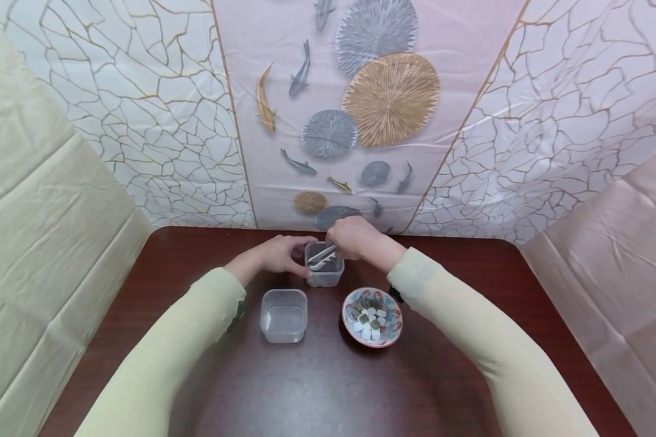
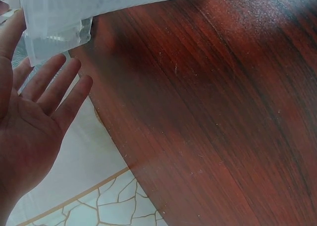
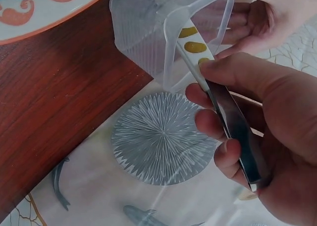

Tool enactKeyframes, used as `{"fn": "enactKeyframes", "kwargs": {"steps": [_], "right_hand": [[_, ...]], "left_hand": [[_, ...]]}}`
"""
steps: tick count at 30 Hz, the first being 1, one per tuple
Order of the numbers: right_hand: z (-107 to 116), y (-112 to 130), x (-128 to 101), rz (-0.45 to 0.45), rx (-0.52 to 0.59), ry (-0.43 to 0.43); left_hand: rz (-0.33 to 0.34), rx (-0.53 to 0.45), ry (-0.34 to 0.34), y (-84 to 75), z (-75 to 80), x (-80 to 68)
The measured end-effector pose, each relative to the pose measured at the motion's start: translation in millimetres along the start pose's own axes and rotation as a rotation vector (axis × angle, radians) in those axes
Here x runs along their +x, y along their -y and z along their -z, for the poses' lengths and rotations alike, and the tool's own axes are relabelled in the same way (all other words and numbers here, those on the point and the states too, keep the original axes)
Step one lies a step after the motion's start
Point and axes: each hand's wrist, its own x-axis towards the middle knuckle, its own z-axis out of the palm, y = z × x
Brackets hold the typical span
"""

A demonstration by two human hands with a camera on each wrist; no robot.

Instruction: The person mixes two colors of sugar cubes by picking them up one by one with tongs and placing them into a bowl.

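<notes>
A small clear plastic container (image 1: pixel 324 278) stands at the far middle of the dark wooden table (image 1: pixel 328 388). My left hand (image 1: pixel 279 255) lies beside it with straight fingers (image 2: pixel 49 87), the thumb against the container's wall (image 2: pixel 54 18). My right hand (image 1: pixel 352 237) grips metal tweezers (image 1: pixel 321 255) over the container. In the right wrist view the thumb and fingers of my right hand (image 3: pixel 208 87) pinch the tweezers (image 3: pixel 237 132), whose white, yellow-spotted front part reaches into the container (image 3: pixel 148 32). Behind that container my left hand (image 3: pixel 262 18) shows.
A second clear container (image 1: pixel 284 314) stands nearer to me, left of a patterned bowl (image 1: pixel 373 317) with several small square tiles. A plastic sheet with fish and round patterns (image 1: pixel 361 121) hangs behind the table's far edge. Draped cloths flank both sides.
</notes>
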Motion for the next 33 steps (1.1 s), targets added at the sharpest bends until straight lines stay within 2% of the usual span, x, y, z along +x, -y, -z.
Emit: {"fn": "enactKeyframes", "kwargs": {"steps": [7, 13, 18, 27, 33], "right_hand": [[-2.4, 1.0, -1.8, -0.001, -0.001, -0.017], [-0.9, -1.7, -7.0, -0.010, -0.049, -0.061], [0.5, -3.5, -10.4, -0.019, -0.038, -0.075], [-3.6, -3.9, -4.7, -0.014, 0.008, -0.051], [-2.2, -4.8, 1.4, -0.038, 0.022, 0.020]], "left_hand": [[0.013, -0.011, -0.004, -2.6, -0.4, -1.6], [0.017, -0.009, -0.007, -2.1, -0.6, -1.8], [0.001, -0.016, -0.009, -1.6, -0.5, -1.9], [0.004, -0.007, -0.008, -1.3, -0.3, -1.5], [0.004, 0.008, -0.011, -3.6, 0.3, -2.1]]}}
